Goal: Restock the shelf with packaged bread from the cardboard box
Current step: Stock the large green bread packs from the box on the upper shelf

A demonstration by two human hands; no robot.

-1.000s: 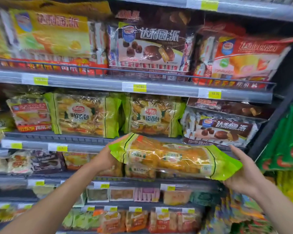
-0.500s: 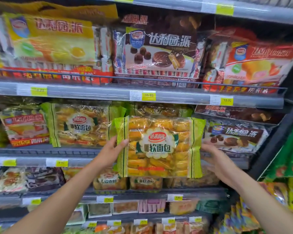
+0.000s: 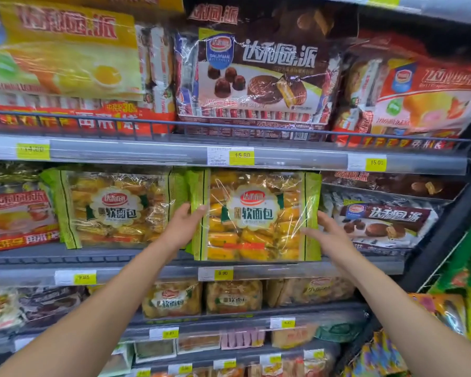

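one bread bag now upright on shelf (was mid-air); left hand and right hand press its sides, fingers straight.

There is a single camera, worn on the person's head, and it looks straight into the shelving from close by, about level with the middle shelf. The wide lens bows the straight lines toward the edges and takes in the rows above and below as well. Both forearms enter from the bottom corners, and the left hand and right hand sit near the centre of the view.
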